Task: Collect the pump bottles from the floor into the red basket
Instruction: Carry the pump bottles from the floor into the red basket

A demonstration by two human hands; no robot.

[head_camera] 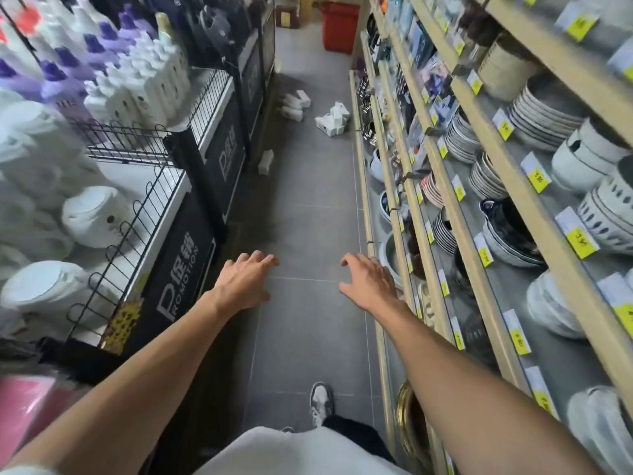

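White pump bottles lie on the grey floor far down the shop aisle. One pile (333,120) sits near the right shelf foot, another cluster (295,104) lies by the left stand, and a single bottle (265,162) rests closer against the left stand. The red basket (339,27) stands at the far end of the aisle. My left hand (244,282) and my right hand (368,282) are stretched out in front of me over the floor, fingers spread, holding nothing. Both are well short of the bottles.
On the left, black promotion stands (178,272) with wire fences hold white and purple bottles and white jugs. Wooden shelves (455,207) on the right carry stacked plates, bowls and yellow price tags. The narrow tiled aisle (308,214) runs between them. My shoe (320,402) is on the floor below.
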